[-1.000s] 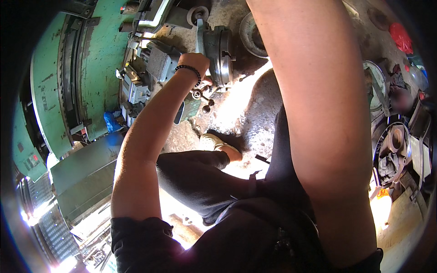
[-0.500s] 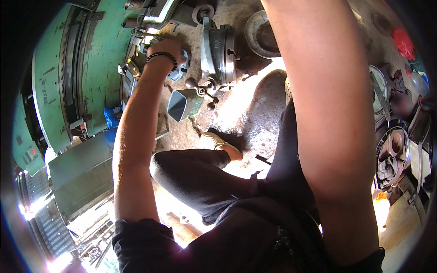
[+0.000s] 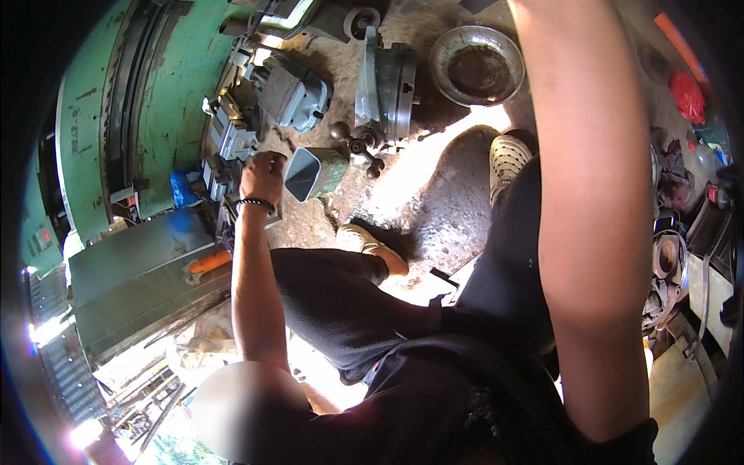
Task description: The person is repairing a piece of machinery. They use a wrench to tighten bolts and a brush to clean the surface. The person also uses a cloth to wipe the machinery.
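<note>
Hand, left, has moved off the grey machine housing, leaving it unheld on the floor, to just beside the green square tube, finger closure indeterminable; right hand out of view.

Casing right of left hand

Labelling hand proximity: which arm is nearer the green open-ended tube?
Left. The left hand is just left of the green open-ended tube; contact is unclear. The right arm is well to its right, running past the top edge, its hand out of view.
</note>
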`<state>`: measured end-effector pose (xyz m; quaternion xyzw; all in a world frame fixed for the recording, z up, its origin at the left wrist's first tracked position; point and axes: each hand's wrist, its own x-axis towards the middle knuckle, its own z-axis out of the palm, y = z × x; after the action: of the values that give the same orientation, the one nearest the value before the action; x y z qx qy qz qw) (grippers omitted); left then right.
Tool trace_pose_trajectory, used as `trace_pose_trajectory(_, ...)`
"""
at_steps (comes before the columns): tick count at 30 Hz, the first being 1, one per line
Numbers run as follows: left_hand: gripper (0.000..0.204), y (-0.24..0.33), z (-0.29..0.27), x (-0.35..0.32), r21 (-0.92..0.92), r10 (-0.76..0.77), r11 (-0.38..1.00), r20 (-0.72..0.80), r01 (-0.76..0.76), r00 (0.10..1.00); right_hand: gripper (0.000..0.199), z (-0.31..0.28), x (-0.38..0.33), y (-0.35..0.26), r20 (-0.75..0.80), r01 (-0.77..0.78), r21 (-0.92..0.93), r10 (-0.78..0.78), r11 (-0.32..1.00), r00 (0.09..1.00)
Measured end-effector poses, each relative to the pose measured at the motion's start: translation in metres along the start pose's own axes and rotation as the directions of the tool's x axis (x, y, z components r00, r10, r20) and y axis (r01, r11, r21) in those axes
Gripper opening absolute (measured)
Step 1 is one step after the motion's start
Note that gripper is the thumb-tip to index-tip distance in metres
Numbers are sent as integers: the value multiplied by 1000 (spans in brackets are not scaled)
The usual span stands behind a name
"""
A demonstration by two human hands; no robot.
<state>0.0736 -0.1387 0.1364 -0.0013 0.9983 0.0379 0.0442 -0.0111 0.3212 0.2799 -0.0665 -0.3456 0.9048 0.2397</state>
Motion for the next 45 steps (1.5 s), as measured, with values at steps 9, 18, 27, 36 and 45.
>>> trace_pose_trajectory(9, 43, 36, 52, -52, -147, -130, 979, 86, 142, 988, 10, -5, -9, 15, 237, -63, -35, 70, 997, 969)
trace_pose_trajectory(18, 29, 103, 54, -110, -312, 409, 913, 693, -264, 594, 30, 22, -23, 40, 432, -286, -113, 307, 951, 848)
trace_pose_trajectory(27, 28, 90, 13, -150, -245, 431, 901, 412, -358, 803, 29, 77, -152, 133, 461, -455, -410, 610, 791, 645)
trace_pose_trajectory(36, 22, 54, -43, -170, -415, 390, 897, 588, -150, 708, 30, 58, -268, 377, 167, -181, -939, 849, 291, 501)
trace_pose_trajectory(45, 49, 25, -54, -172, -496, 506, 842, 593, -211, 626, 24, 4, -281, 522, 98, 45, -995, 842, 88, 530)
